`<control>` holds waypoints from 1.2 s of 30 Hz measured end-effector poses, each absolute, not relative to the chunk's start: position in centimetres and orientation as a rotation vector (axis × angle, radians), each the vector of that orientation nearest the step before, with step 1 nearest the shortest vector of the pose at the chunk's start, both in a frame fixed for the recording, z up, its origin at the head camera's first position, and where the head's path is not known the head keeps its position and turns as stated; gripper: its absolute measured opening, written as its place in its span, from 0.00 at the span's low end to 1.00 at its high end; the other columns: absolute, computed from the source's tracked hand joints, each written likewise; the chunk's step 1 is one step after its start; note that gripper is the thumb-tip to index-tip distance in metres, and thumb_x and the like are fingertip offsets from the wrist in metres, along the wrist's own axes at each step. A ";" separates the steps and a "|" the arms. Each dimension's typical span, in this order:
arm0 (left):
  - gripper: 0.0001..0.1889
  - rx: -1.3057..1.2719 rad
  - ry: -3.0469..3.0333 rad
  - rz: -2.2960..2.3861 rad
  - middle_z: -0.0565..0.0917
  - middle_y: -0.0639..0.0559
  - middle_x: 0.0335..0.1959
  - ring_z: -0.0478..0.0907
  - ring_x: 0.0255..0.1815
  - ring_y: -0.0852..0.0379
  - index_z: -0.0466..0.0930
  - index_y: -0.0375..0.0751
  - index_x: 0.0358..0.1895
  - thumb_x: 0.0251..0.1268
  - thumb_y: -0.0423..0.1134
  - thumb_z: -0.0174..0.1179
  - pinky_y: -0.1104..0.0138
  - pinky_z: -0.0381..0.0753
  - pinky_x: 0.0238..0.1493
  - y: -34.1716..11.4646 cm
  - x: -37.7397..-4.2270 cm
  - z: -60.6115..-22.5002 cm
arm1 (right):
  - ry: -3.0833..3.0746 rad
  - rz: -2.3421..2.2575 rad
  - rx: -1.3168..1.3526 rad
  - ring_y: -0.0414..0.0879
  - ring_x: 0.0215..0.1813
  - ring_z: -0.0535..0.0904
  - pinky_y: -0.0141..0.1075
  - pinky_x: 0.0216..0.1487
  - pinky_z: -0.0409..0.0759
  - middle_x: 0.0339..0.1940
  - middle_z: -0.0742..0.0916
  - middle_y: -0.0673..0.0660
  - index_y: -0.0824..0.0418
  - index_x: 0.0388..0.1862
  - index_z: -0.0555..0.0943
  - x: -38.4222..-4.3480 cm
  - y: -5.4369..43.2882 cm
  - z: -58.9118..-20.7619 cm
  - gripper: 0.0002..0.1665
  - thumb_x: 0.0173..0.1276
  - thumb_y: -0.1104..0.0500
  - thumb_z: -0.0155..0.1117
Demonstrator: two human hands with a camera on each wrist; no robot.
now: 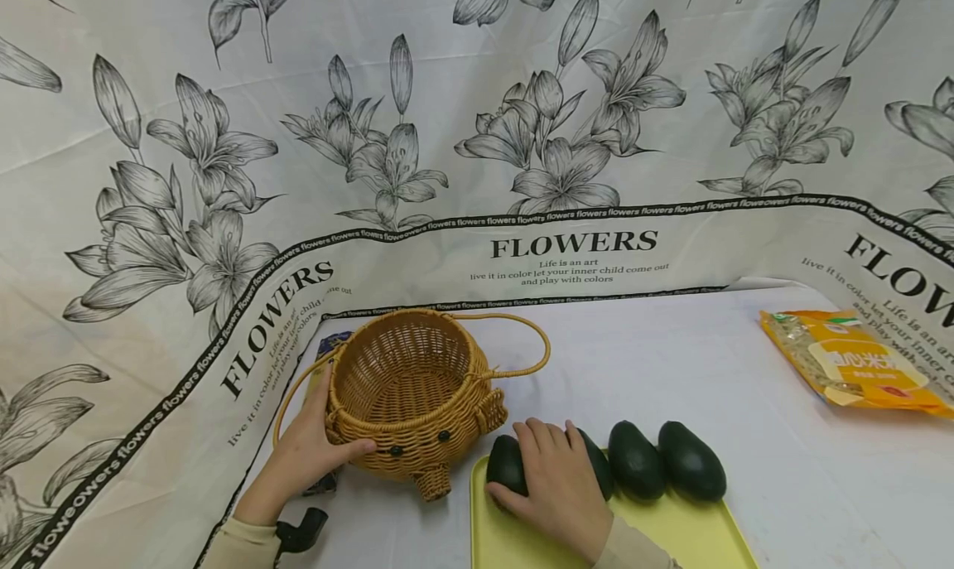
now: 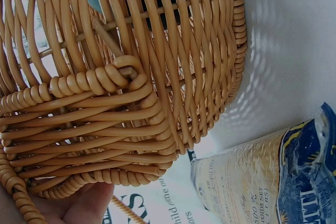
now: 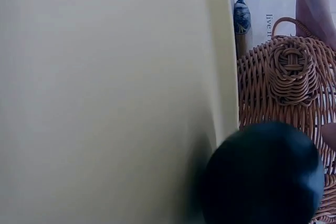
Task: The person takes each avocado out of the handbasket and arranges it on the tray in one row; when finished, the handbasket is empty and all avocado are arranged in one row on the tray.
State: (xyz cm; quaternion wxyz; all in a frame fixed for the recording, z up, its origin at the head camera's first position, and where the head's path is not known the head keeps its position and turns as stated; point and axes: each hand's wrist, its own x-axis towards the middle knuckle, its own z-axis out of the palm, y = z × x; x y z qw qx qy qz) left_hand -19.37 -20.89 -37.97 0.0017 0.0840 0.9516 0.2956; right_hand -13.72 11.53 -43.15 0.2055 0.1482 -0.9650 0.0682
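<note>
A round wicker basket (image 1: 417, 420) with an animal face, a snout and two looped handles stands on the white cloth. My left hand (image 1: 309, 445) grips its left side, thumb across the front; in the left wrist view, fingers (image 2: 86, 205) show below the woven ear. My right hand (image 1: 555, 486) holds a dark green avocado (image 1: 507, 465) at the left end of the yellow tray (image 1: 495, 544). More avocados (image 1: 636, 461) lie in a row to its right, one partly hidden by the hand. In the right wrist view the avocado (image 3: 262, 177) sits close to the tray rim.
A clear and blue pasta packet (image 2: 252, 177) lies beside the basket, mostly hidden behind it in the head view. An orange food bag (image 1: 857, 362) lies at the far right. Flower-printed cloth (image 1: 559, 171) hangs behind and at the left.
</note>
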 end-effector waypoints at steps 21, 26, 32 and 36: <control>0.67 0.270 2.999 0.933 0.43 0.31 0.76 0.56 0.69 0.26 0.24 0.51 0.75 0.43 0.66 0.67 0.35 0.64 0.59 -21.1 -19.3 -38.4 | -2.601 0.351 0.269 0.57 0.56 0.76 0.55 0.58 0.71 0.54 0.80 0.64 0.65 0.56 0.75 -15.0 15.6 -40.4 0.44 0.53 0.33 0.66; 0.67 0.259 2.992 0.934 0.43 0.32 0.76 0.56 0.69 0.27 0.24 0.51 0.75 0.42 0.67 0.67 0.35 0.64 0.60 -21.1 -19.4 -38.5 | -2.550 0.379 0.258 0.60 0.57 0.76 0.56 0.55 0.73 0.56 0.79 0.67 0.67 0.61 0.72 -15.4 16.4 -39.7 0.47 0.51 0.35 0.68; 0.67 0.274 3.000 0.933 0.43 0.32 0.76 0.57 0.69 0.27 0.25 0.49 0.76 0.43 0.66 0.67 0.35 0.65 0.59 -21.1 -19.5 -38.5 | -2.474 0.370 0.274 0.63 0.55 0.77 0.57 0.51 0.74 0.56 0.79 0.69 0.67 0.62 0.70 -15.9 17.0 -39.1 0.49 0.49 0.38 0.70; 0.67 0.287 3.010 0.931 0.44 0.31 0.75 0.58 0.68 0.27 0.26 0.47 0.76 0.43 0.66 0.68 0.36 0.66 0.58 -21.1 -19.5 -38.6 | -2.446 0.373 0.283 0.65 0.54 0.77 0.58 0.50 0.74 0.57 0.78 0.70 0.68 0.63 0.69 -16.1 17.1 -38.8 0.49 0.49 0.40 0.71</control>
